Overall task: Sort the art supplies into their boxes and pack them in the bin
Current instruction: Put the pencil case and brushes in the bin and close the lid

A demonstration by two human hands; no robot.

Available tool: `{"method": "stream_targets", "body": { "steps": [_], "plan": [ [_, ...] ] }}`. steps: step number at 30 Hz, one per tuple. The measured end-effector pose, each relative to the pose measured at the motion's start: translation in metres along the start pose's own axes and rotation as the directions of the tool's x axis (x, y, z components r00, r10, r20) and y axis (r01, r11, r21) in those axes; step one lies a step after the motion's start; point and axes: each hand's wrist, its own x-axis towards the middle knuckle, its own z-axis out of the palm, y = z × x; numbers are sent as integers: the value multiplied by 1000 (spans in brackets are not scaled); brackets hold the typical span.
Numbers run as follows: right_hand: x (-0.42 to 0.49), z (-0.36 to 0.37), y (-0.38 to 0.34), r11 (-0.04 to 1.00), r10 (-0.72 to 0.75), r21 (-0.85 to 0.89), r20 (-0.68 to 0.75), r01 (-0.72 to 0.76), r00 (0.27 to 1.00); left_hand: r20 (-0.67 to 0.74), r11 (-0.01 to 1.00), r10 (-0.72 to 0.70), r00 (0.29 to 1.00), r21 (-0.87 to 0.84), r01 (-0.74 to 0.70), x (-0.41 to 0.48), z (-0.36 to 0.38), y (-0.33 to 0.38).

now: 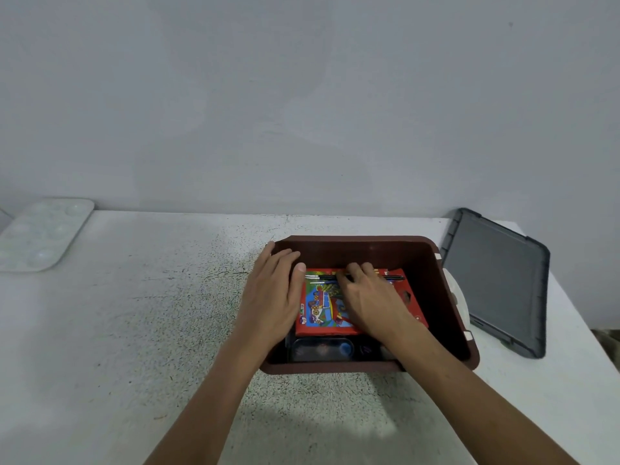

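Observation:
A dark brown bin [352, 245] stands on the white table. Inside lies a red box with a colourful cartoon picture [322, 307], and a second red box [411, 297] shows beside it on the right. Thin black brushes [322, 279] lie across the top of the boxes. A dark paint case [322, 350] sits at the bin's near side. My left hand [273, 297] rests flat over the bin's left wall, fingers straight. My right hand [365, 293] is inside the bin, its fingers curled round the brushes on the box.
A dark grey bin lid [500, 283] lies flat to the right of the bin, near the table's right edge. A clear plastic paint palette [43, 233] sits at the far left by the wall. A white round object [458, 293] peeks out behind the bin's right side.

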Motion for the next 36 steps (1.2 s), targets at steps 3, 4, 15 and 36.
{"method": "stream_targets", "body": {
  "steps": [3,4,15,36],
  "plan": [
    [0,-2,1,1000,7,15,-37,-7,999,0,1000,-8,1000,-7,8,0,0,1],
    [0,-3,1,1000,4,27,-51,-3,999,1,1000,-11,1000,-8,11,0,0,1],
    [3,-1,3,990,-29,134,-13,31,999,-11,1000,-4,1000,-29,4,0,2,-1],
    [66,-87,-62,870,-105,411,-385,272,917,-399,924,-353,846,-289,250,7,-100,-145]
  ]
}}
